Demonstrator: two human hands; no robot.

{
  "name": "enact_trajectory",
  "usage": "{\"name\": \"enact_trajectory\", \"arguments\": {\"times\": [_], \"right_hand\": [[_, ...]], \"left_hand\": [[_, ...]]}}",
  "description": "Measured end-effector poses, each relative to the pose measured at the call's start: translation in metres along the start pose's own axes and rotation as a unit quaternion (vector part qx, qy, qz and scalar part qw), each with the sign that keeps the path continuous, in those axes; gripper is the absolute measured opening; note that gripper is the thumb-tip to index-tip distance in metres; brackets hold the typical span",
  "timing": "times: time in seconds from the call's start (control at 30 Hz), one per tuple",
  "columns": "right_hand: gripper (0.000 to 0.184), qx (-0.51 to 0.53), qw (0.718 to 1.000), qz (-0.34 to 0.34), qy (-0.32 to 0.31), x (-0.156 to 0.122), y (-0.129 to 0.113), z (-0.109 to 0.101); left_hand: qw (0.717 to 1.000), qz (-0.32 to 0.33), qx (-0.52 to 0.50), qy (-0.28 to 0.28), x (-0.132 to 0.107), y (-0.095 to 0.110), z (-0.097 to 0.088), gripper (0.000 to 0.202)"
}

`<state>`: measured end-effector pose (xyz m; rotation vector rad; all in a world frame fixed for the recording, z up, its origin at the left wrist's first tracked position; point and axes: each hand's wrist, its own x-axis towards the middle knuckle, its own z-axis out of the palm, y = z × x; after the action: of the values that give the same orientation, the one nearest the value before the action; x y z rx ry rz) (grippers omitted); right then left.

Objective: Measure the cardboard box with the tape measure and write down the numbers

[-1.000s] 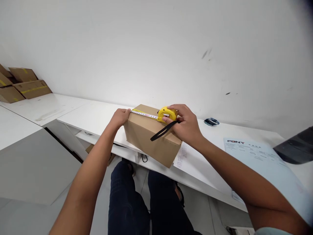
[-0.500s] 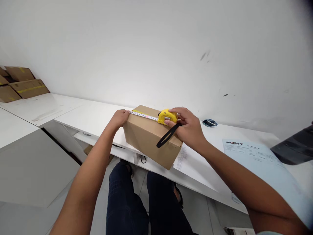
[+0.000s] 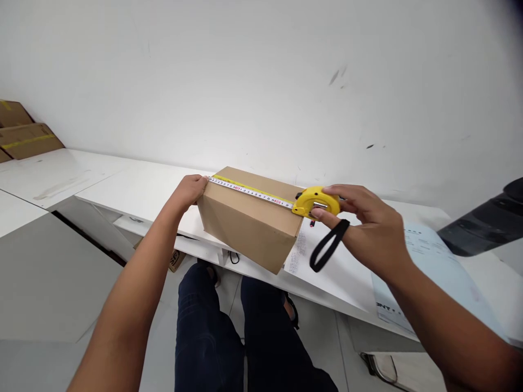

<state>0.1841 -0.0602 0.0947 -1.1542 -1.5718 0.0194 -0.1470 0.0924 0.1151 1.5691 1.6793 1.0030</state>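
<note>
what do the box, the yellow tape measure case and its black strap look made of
The box looks like brown cardboard, matte with crisp folded edges. The tape measure case is probably hard plastic: bright yellow and smooth. The strap could be woven fabric or soft plastic; it hangs in a dull, flat loop.

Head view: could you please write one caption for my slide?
A tape stretched along the top of a box, its end at the left grip, its yellow case in the right grip.

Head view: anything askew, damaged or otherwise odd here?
Yes: dark scuffs mark the otherwise plain white wall, and a brownish smear soils the white tabletop at left. The cardboard box shows no evident damage.
</note>
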Motion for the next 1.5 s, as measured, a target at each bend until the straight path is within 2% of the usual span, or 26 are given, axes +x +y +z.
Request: {"name": "enact_trajectory", "arguments": {"times": [0.13,0.33,0.53,0.73,0.87,0.93,1.03,1.2,1.37,1.5], "right_hand": [[0.032,-0.013,0.999,0.035,0.010,-0.009,0.004,-0.013],[0.034,-0.001,0.999,0.049,0.004,-0.011,0.010,-0.016],[0.031,-0.012,1.000,0.010,-0.012,-0.013,0.010,-0.017],[0.033,-0.039,0.998,0.005,-0.042,-0.011,0.014,-0.016],[0.039,-0.064,0.995,-0.048,-0.056,-0.011,0.020,-0.014],[0.038,-0.066,0.995,-0.057,-0.040,-0.011,0.021,-0.012],[0.038,-0.050,0.998,-0.032,-0.005,-0.010,0.022,-0.005],[0.043,0.018,0.995,0.027,0.094,-0.007,0.032,0.007],[0.051,0.117,0.975,0.074,0.171,-0.013,0.047,0.010],[0.056,0.220,0.944,0.160,0.184,-0.025,0.068,0.019]], "left_hand": [[1.000,0.001,0.002,0.006,0.000,0.001,0.001,0.028],[1.000,0.001,-0.001,0.011,0.002,-0.003,0.002,0.028],[1.000,0.001,-0.006,0.010,0.003,-0.004,0.002,0.028],[1.000,0.005,-0.009,0.009,0.004,-0.005,0.001,0.030],[1.000,0.005,-0.018,0.007,0.001,-0.007,0.000,0.035],[1.000,0.004,-0.023,0.005,-0.003,-0.007,0.000,0.041],[0.999,0.005,-0.032,0.001,-0.007,-0.006,0.000,0.047],[0.999,0.015,-0.037,-0.001,-0.011,-0.006,0.000,0.048],[0.999,0.010,-0.042,-0.002,-0.014,-0.005,-0.002,0.051],[0.999,0.006,-0.052,0.003,-0.021,-0.005,-0.002,0.053]]}}
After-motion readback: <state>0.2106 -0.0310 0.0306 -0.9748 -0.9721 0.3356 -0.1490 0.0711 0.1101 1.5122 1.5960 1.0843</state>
